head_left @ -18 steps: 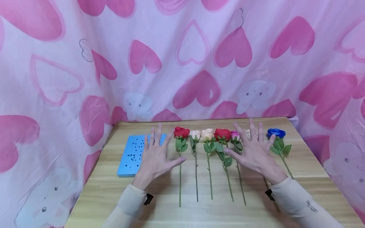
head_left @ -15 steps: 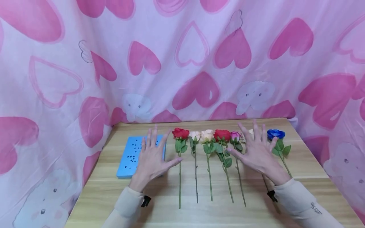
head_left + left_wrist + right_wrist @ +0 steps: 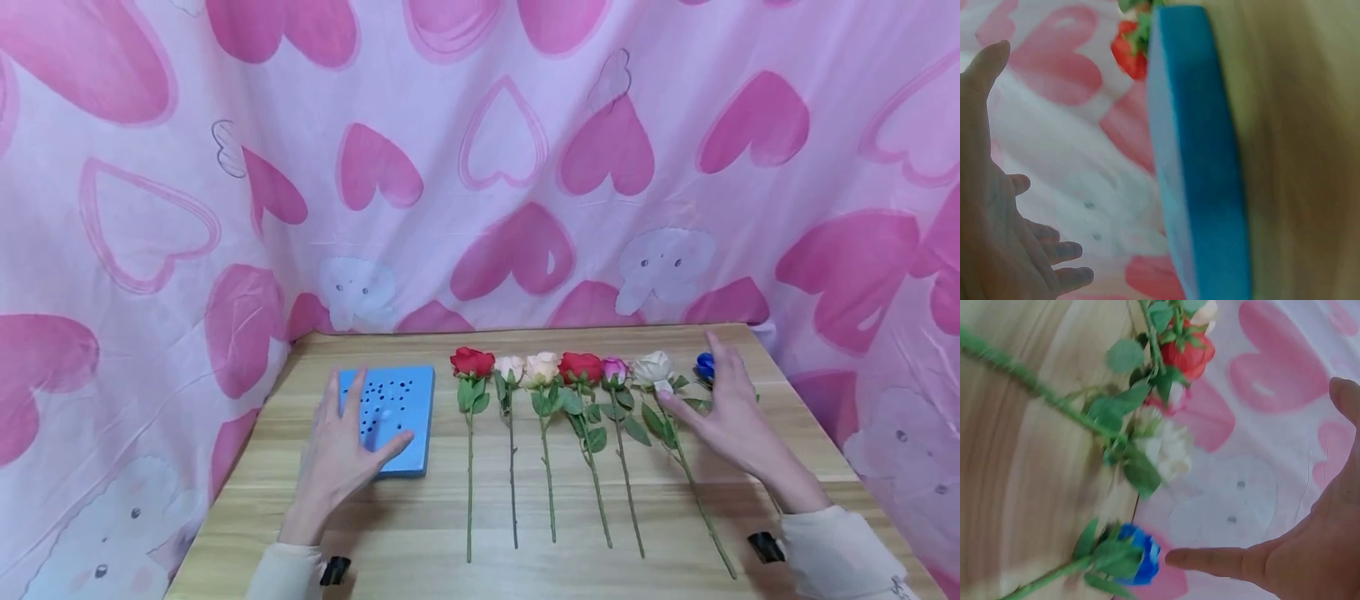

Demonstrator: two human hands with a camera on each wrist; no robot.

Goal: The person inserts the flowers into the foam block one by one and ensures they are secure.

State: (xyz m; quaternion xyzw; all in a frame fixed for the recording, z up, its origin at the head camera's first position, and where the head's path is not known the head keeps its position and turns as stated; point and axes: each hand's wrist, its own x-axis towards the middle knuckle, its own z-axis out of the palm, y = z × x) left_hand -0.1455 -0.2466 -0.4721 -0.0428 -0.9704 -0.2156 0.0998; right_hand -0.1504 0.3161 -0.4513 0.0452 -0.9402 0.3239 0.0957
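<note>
My left hand hovers with spread fingers over the left side of a blue foam block pierced with small holes. In the left wrist view a gap shows between the hand and the block. My right hand hangs, fingers extended, above the blue rose and partly hides it and its stem. Just left of that hand lies a white rose. Neither hand holds anything.
Left of the white rose, a magenta rose, a red rose, a peach rose, a pale pink rose and another red rose lie in a row on the wooden table. A heart-print curtain surrounds it.
Both hands have moved apart and toward me, the left one leftward and the right one rightward. The white rose has come into full view; the blue rose is now mostly covered.
</note>
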